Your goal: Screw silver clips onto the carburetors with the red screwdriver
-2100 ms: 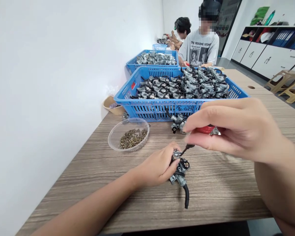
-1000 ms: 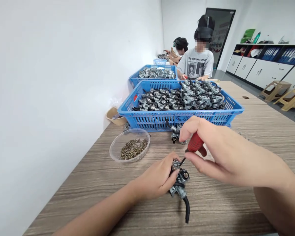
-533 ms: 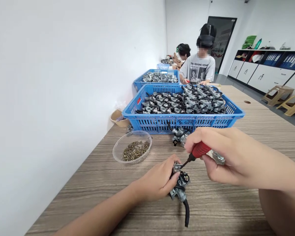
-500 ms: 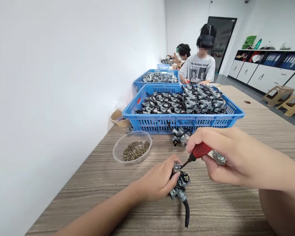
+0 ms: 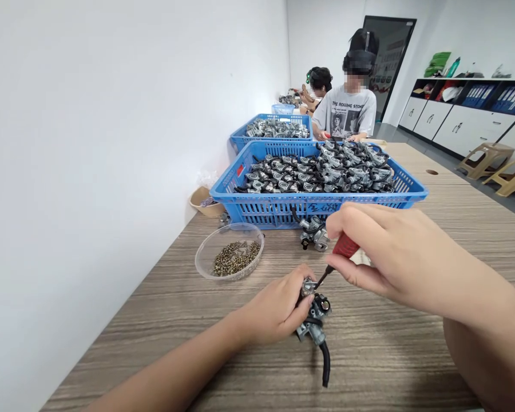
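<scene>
The metal part (image 5: 315, 327) is pinched in the person's left hand (image 5: 272, 311) down at the counter (image 5: 189, 335), black hose (image 5: 325, 366) sticking out clear of the grip, and from here I see the right hand (image 5: 395, 252) gripping a red screwdriver (image 5: 345, 246), tip against that part, plastic tub (image 5: 203, 260) of screws (image 5: 235, 260) nearby

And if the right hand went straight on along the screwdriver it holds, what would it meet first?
Probably the metal part in the left hand: the screwdriver points down at it, though tip contact is unclear.

"THE ROLLING STONE", printed, gray T-shirt (image 5: 347, 111)
</scene>
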`<action>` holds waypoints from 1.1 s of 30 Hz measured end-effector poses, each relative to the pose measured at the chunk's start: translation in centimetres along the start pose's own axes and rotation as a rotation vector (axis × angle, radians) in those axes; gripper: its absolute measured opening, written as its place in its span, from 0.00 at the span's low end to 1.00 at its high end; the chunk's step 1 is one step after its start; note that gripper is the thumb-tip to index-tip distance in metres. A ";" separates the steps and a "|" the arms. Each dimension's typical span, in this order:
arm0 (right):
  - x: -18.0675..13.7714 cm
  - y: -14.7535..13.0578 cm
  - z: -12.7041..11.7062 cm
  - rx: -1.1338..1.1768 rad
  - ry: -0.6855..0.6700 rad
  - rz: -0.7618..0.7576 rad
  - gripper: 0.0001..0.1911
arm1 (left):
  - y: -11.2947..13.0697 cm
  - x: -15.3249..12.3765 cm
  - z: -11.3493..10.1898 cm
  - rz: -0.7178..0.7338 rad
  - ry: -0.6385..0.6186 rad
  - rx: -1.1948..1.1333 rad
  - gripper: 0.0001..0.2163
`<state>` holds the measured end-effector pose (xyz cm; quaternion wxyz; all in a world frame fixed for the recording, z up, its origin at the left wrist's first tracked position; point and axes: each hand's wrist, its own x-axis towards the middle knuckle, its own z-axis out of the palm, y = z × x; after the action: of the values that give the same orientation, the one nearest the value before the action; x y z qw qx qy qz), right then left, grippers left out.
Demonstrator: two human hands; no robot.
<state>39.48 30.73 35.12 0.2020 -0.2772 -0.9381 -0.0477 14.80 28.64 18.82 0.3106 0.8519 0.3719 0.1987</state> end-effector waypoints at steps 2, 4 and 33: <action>-0.2 -0.3 0.0 0.055 0.010 0.008 0.06 | -0.1 0.0 0.0 -0.001 0.009 -0.018 0.12; -0.6 -0.4 -0.3 0.162 -0.026 0.004 0.05 | -0.2 0.0 0.1 0.002 0.013 -0.029 0.13; 0.1 -1.1 -0.4 0.057 -0.003 -0.099 0.13 | 0.2 0.1 -0.1 -0.013 0.022 -0.002 0.14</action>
<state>38.97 29.79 35.51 0.2058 -0.2246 -0.9520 -0.0305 14.87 28.63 19.02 0.3085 0.8469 0.3807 0.2065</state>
